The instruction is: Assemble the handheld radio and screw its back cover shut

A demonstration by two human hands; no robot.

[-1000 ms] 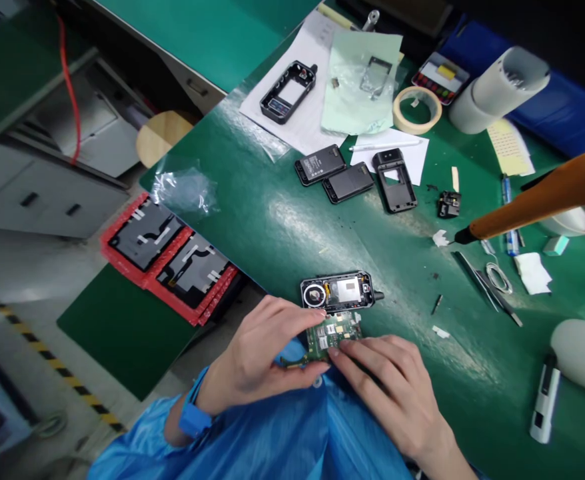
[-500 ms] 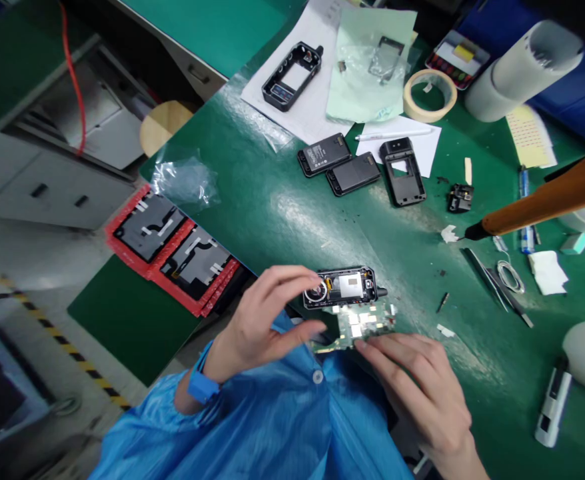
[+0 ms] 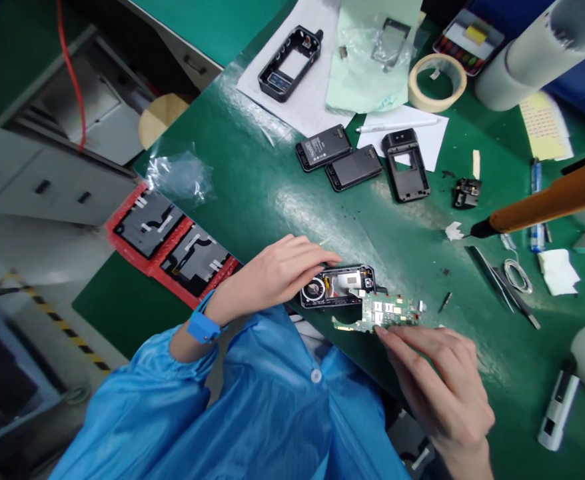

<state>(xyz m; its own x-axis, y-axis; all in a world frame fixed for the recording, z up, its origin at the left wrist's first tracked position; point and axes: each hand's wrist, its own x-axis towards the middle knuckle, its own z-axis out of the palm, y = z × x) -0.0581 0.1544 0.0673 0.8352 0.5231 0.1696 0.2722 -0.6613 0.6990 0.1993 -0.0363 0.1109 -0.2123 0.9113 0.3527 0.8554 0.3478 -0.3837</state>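
Observation:
Near the front edge of the green bench lies an open black handheld radio housing (image 3: 350, 280), with a round speaker at its left end and a silvery plate inside. My left hand (image 3: 287, 267) reaches over the housing's upper left side, fingers stretched out; whether the fingertips touch it I cannot tell. Between the thumb and fingers of my right hand (image 3: 437, 373) is a green circuit board (image 3: 387, 310), gripped by its lower edge. The board sits just below and right of the housing, overlapping its lower right corner in view.
Beyond lie two black battery packs (image 3: 324, 148), a black back shell (image 3: 405, 167) and another housing (image 3: 290, 63) on paper. Tweezers (image 3: 505, 287) lie at the right, below an orange-handled tool (image 3: 552, 197) jutting in. Red-wrapped panels (image 3: 172, 243) are at the left edge.
My right hand has moved right with the circuit board, uncovering more of the bench below the housing. My left hand has gone from a curved, spread pose to lying over the housing's upper edge.

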